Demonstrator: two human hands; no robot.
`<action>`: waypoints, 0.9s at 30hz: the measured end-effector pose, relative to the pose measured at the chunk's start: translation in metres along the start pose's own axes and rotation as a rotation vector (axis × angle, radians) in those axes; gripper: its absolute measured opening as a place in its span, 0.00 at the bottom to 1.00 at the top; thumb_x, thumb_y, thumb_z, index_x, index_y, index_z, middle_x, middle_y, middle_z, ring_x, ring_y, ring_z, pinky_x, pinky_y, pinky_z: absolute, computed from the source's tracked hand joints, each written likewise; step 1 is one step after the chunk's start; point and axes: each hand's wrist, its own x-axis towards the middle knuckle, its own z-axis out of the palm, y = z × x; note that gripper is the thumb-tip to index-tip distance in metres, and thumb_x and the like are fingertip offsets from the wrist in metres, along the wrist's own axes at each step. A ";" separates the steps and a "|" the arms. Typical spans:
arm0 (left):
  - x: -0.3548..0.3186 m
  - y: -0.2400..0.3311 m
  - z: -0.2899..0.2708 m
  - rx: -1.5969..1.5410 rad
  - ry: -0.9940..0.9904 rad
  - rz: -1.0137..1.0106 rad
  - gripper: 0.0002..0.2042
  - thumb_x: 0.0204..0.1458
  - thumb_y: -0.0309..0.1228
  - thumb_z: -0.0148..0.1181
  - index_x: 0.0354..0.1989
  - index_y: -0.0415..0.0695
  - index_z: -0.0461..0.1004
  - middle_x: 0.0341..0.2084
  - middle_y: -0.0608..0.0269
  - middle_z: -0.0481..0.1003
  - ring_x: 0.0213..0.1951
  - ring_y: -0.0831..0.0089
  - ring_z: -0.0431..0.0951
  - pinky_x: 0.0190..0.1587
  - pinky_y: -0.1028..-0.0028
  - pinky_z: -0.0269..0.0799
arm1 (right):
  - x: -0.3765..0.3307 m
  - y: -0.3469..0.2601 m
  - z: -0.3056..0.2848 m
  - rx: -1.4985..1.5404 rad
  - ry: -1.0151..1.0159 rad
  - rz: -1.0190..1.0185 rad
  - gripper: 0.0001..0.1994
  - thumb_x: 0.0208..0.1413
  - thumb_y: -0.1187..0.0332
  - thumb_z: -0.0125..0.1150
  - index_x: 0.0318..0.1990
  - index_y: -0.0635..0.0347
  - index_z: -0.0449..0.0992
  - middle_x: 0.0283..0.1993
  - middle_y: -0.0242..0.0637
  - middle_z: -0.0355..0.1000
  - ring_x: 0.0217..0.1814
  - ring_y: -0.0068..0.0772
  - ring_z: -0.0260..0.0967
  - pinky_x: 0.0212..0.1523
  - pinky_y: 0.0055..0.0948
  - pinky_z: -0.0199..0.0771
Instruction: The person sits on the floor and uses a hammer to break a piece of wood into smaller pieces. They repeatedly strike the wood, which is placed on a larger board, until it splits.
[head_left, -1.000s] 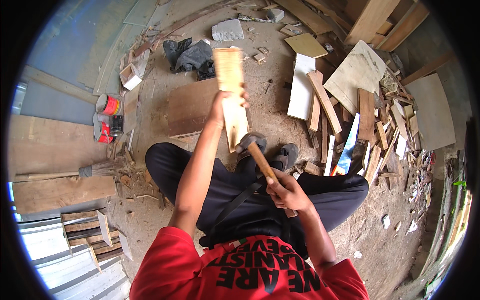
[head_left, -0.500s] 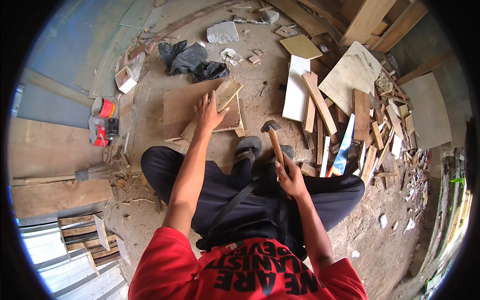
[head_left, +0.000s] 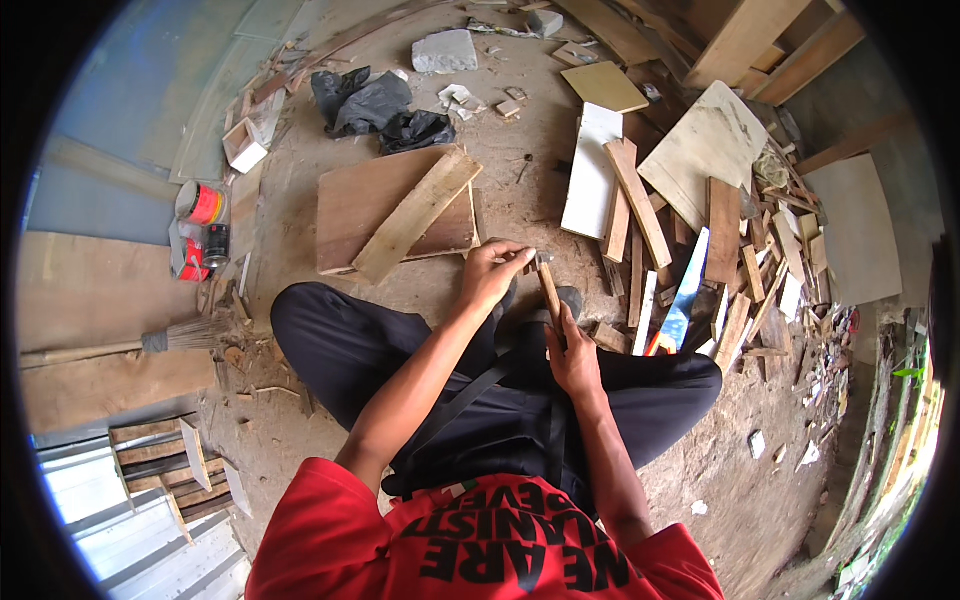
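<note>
My right hand [head_left: 574, 360] is wrapped round the wooden handle of a hammer [head_left: 550, 292], held upright over my lap with its metal head at the far end. Beside that head is my left hand [head_left: 492, 274], its thumb and fingertips pinched together against or very near the metal. What lies between those fingertips is too small to make out. Just beyond, on the ground, a wooden plank [head_left: 418, 215] rests diagonally across a brown wooden box-like piece [head_left: 365, 190]; neither hand touches them.
A saw with a blue blade [head_left: 686, 290] leans among scrap wood [head_left: 724, 232] at right. Black plastic bags [head_left: 365, 103] and a pale block [head_left: 445, 52] lie farther off. Paint cans [head_left: 203, 204] and a broom [head_left: 185, 338] are at left.
My left hand has left the plank and come back right to the hammer head, its fingers closing. The plank stays on the brown piece. My right hand keeps holding the hammer.
</note>
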 end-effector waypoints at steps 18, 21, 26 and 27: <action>0.152 0.092 -0.107 0.107 0.412 0.297 0.15 0.54 0.40 0.69 0.37 0.37 0.80 0.25 0.67 0.80 0.28 0.83 0.74 0.32 0.80 0.68 | 0.057 0.006 0.014 0.086 0.113 0.164 0.20 0.64 0.63 0.57 0.58 0.67 0.70 0.29 0.53 0.74 0.31 0.43 0.77 0.33 0.39 0.72; 0.213 0.095 -0.169 0.691 0.490 0.214 0.31 0.48 0.53 0.71 0.43 0.32 0.79 0.37 0.49 0.82 0.40 0.62 0.81 0.45 0.66 0.75 | 0.047 0.011 0.018 0.047 -0.009 0.252 0.16 0.63 0.63 0.57 0.51 0.66 0.72 0.32 0.57 0.74 0.38 0.54 0.78 0.37 0.40 0.73; 0.179 0.046 -0.175 0.711 0.377 0.075 0.39 0.50 0.60 0.63 0.54 0.33 0.73 0.49 0.40 0.77 0.54 0.50 0.77 0.56 0.54 0.71 | 0.045 0.037 0.024 0.012 0.151 0.063 0.16 0.63 0.63 0.60 0.49 0.69 0.73 0.23 0.49 0.68 0.24 0.38 0.69 0.29 0.38 0.69; 0.154 0.028 -0.165 0.863 0.363 0.112 0.42 0.49 0.62 0.63 0.59 0.35 0.69 0.57 0.39 0.71 0.61 0.49 0.70 0.61 0.50 0.63 | 0.048 0.035 0.022 0.024 0.143 0.079 0.16 0.63 0.63 0.60 0.49 0.69 0.73 0.23 0.49 0.68 0.24 0.38 0.69 0.29 0.38 0.69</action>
